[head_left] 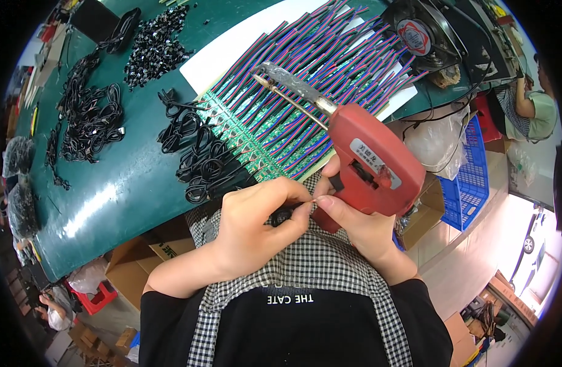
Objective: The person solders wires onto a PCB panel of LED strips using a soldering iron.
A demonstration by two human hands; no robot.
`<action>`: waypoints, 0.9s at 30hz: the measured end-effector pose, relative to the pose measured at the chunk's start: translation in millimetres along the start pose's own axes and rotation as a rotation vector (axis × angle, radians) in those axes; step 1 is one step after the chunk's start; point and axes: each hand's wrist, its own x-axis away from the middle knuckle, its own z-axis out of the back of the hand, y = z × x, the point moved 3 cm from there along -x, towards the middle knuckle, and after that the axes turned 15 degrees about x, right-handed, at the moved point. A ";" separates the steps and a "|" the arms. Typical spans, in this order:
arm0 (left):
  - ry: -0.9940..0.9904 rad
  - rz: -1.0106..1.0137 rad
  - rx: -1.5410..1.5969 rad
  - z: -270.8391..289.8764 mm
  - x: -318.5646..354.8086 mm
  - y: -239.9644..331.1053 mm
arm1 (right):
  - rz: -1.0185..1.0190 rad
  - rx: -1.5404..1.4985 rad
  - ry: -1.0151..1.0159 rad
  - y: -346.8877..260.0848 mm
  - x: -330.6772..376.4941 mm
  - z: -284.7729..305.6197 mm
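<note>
The left hand [256, 214] has its grip pressed together, thumb and finger pinching the thin end of a black rubbery cable [282, 215] close to the person's middle. The right hand [357, 217] is wrapped around the handle of a red plastic pistol-shaped soldering gun [379, 159], while its thumb and forefinger meet at the same thin cable end. The gun's metal tip points up and away, over the work and apart from the cable.

Beyond the hands, rows of small green circuit boards [250, 144] lie on a white sheet [210, 58], with black, red, green and blue ribbon wires [348, 61] stretching away from them. Those wires appear to be attached already, which I take as a finished stage. Black coiled cables [198, 147] lie along the boards' left edge; whether any are joined there cannot be told. The cable in hand looks loose, so its connection seems not yet made.

Further out on the green bench [146, 147] sit another heap of black cables [97, 116], seemingly awaiting use, a pile of small black parts [155, 46] and, at far right, a black square fan [415, 38].
</note>
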 end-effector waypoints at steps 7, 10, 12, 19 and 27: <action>0.246 0.087 0.026 16.9 10.8 1.7 | 0.045 0.056 0.132 5.0 3.0 16.5; 0.284 0.041 -0.337 25.9 6.5 8.8 | 0.032 -0.059 0.131 7.1 18.6 29.5; 0.321 0.003 -0.431 26.9 3.6 3.6 | -0.033 -0.058 0.098 12.7 35.3 39.7; 0.323 -0.033 -0.667 17.7 0.3 -8.7 | -0.174 0.296 0.026 33.6 79.9 67.5; 0.310 -0.112 -0.794 16.7 -2.1 -13.2 | -0.076 0.423 -0.010 56.5 98.0 82.6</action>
